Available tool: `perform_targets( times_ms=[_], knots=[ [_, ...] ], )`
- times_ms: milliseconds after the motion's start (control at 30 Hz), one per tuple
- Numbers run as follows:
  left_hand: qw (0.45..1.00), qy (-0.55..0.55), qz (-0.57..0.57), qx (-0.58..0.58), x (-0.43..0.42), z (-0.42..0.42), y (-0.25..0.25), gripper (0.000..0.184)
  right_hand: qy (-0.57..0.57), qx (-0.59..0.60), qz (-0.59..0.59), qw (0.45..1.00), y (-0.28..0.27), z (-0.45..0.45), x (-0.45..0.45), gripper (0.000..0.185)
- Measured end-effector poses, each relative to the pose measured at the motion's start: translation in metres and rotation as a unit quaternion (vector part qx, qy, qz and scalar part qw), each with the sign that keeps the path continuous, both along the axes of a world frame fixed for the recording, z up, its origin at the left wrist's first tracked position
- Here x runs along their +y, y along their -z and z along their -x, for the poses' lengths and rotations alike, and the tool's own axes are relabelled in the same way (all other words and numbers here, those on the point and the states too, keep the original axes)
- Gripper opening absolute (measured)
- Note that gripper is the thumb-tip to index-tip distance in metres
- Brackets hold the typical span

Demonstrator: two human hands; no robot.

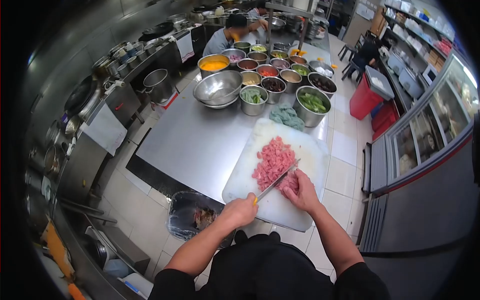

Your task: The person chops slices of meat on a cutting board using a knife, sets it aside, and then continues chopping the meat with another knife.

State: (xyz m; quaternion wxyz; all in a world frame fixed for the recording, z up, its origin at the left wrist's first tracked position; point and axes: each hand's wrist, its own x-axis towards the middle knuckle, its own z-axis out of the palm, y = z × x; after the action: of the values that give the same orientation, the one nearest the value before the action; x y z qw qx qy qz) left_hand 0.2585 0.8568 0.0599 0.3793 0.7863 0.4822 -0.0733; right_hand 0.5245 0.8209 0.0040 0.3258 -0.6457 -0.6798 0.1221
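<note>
My left hand (241,212) is closed around the yellow handle of a kitchen knife (278,182). The blade points up and to the right, lying against diced raw meat (275,159) on a thick white cutting board (242,172). Right of the blade, my right hand (303,192) has its fingers curled over more of the pink meat, holding it against the board. Its fingertips are partly hidden. Just beyond the board lies a crumpled green cloth (286,116).
Steel pots of ingredients, one with green vegetables (313,102), stand behind the board beside a colander (218,87). A lined waste bin (182,220) sits below the table's near left edge. A glass-fronted fridge (425,130) is at right. A person (220,40) is across the table.
</note>
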Motion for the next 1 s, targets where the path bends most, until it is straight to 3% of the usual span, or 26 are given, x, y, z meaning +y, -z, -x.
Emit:
perform_targets(
  times_ms=[300, 400, 500, 800, 1000],
  knots=[
    [0.999, -0.019, -0.029, -0.009, -0.004, -0.037, -0.029, 0.033, 0.054, -0.002, -0.11, 0.992, 0.021, 0.002, 0.011, 0.026],
    [0.999, -0.021, -0.033, 0.0, -0.009, -0.044, -0.02, 0.032, 0.068, -0.026, -0.071, 0.995, 0.021, 0.005, 0.011, 0.023],
    [0.999, -0.021, -0.014, 0.027, -0.013, -0.042, -0.015, 0.034, 0.057, -0.057, -0.112, 0.99, 0.025, 0.006, 0.014, 0.022],
    [0.999, 0.008, 0.003, 0.039, -0.046, 0.039, -0.006, 0.038, 0.042, -0.032, -0.09, 0.995, 0.032, 0.005, 0.017, 0.019],
    [1.0, -0.004, 0.002, 0.016, -0.014, -0.017, 0.029, 0.039, 0.03, -0.025, -0.066, 0.997, 0.029, 0.003, 0.015, 0.016]
  ],
)
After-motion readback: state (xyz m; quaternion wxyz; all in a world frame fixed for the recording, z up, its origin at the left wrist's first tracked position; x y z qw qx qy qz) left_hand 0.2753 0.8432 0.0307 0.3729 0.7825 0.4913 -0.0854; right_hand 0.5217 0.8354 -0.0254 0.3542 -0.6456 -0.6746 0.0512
